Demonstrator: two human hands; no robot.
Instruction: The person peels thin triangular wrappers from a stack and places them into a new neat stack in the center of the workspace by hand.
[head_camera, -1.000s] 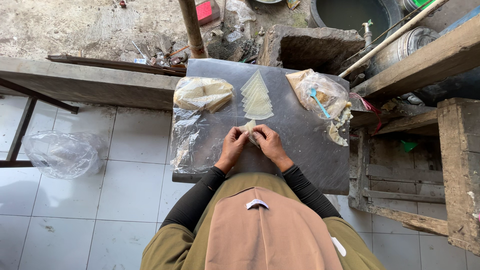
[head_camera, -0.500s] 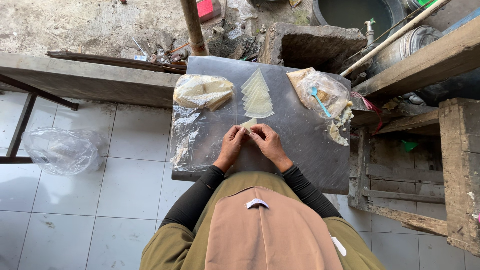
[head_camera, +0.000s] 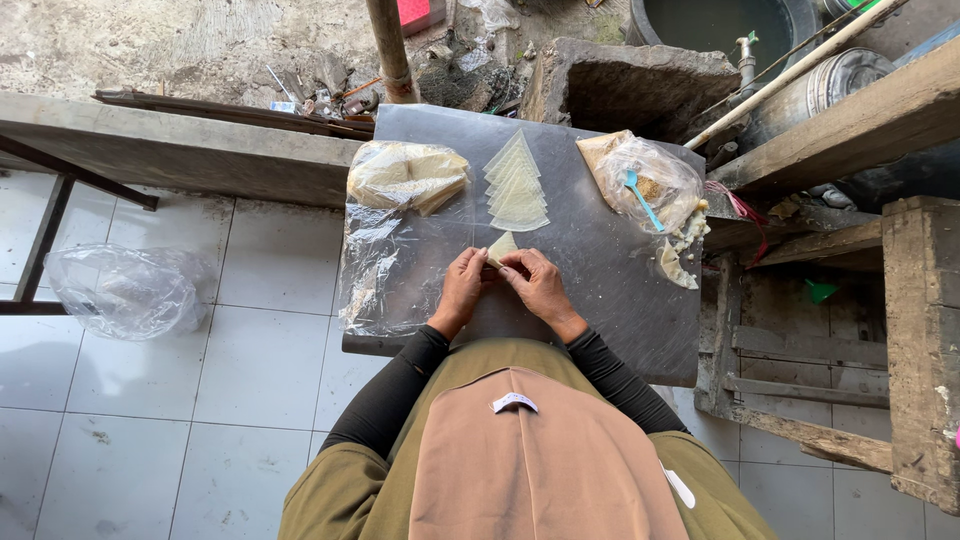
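Note:
My left hand (head_camera: 463, 287) and my right hand (head_camera: 535, 283) meet over a grey metal board (head_camera: 610, 280) and pinch a small pale triangular pastry wrapper (head_camera: 500, 245) between their fingertips. Just beyond it lies an overlapping row of finished pale triangles (head_camera: 516, 185). A clear plastic bag of stacked wrappers (head_camera: 405, 175) rests at the board's far left. At the far right sits a plastic bag of filling (head_camera: 650, 180) with a blue spoon (head_camera: 643, 198) in it.
A crumpled clear plastic bag (head_camera: 125, 288) lies on the white tiled floor at left. A concrete ledge (head_camera: 180, 150) runs behind the board. Wooden beams and a pallet frame (head_camera: 900, 300) stand at right, a rusty pole (head_camera: 390, 45) and a dark basin (head_camera: 720, 25) beyond.
Both hands stay on the small wrapper, with only slight finger shifts as they work it. Nothing else on the board has moved.

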